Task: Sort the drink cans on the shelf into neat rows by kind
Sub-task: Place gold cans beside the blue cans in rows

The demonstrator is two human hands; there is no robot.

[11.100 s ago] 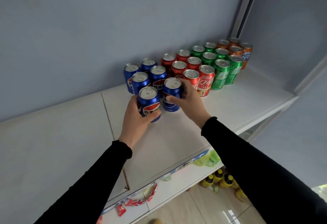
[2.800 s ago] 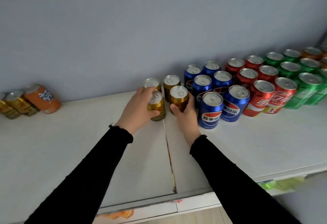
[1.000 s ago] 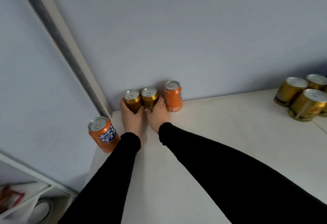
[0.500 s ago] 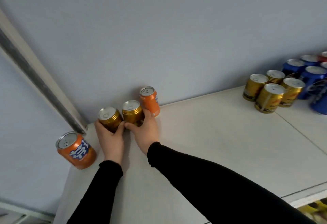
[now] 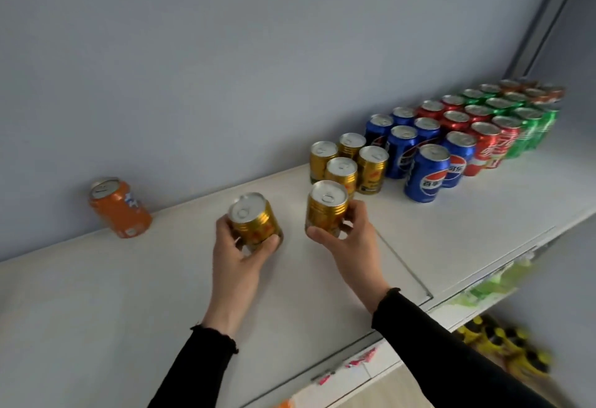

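Left hand (image 5: 237, 254) gripping one gold can (image 5: 254, 222), right hand (image 5: 350, 241) gripping another gold can (image 5: 326, 207), near the gold cluster (image 5: 346, 162).

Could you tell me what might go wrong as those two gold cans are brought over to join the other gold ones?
1. The left hand holds its gold can tilted; set down that way, it may topple.
2. The right hand's gold can is close to the standing gold group; a careless push could knock those into the blue cans.
3. The lone orange can stands far from the orange row and may be overlooked.
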